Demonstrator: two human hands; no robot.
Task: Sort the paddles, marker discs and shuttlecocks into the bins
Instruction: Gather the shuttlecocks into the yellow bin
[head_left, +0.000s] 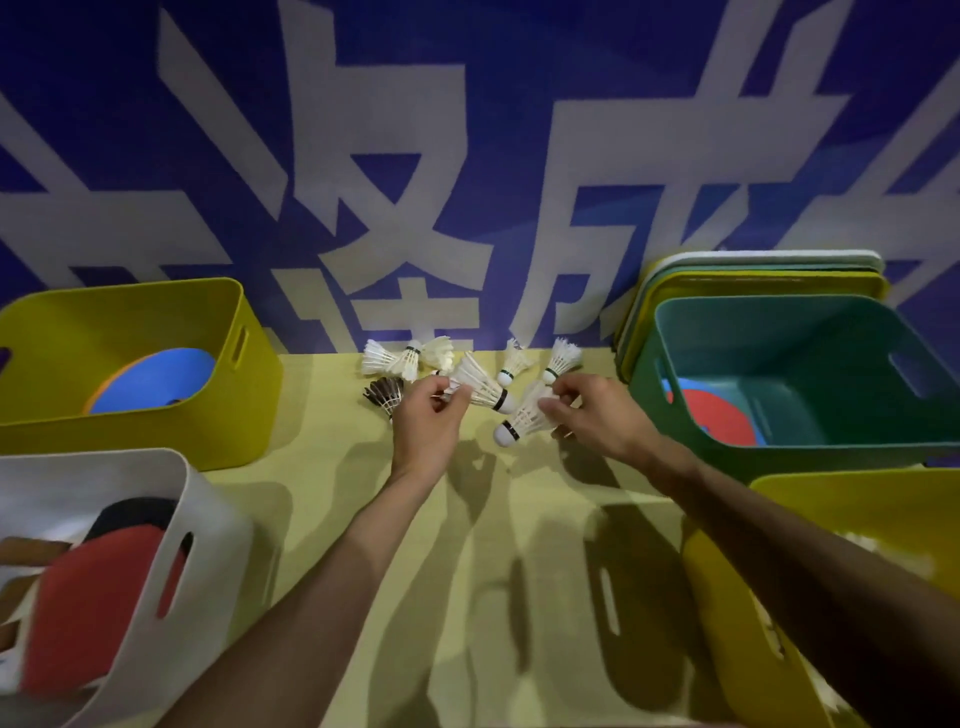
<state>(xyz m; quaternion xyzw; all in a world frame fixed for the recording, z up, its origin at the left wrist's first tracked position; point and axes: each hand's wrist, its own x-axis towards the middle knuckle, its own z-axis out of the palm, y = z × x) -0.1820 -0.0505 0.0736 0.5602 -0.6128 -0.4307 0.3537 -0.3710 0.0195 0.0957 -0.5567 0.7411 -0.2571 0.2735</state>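
Several white shuttlecocks (397, 358) lie in a loose pile at the far edge of the yellow table (493, 571), and one dark-feathered shuttlecock (385, 394) lies at the pile's left. My left hand (428, 421) pinches the feathers of a white shuttlecock (485, 387) whose cork points right. My right hand (592, 413) grips another white shuttlecock (522, 418), cork toward me. Blue and orange marker discs (156, 379) lie in the yellow bin (228, 415) at back left. Red and black paddles (98, 587) fill the white bin (171, 597) at front left.
A green bin (779, 452) at back right holds a red disc (719, 415). Behind it, bin lids (753, 267) lean on the blue banner wall. Another yellow bin (727, 597) stands at front right, under my right forearm.
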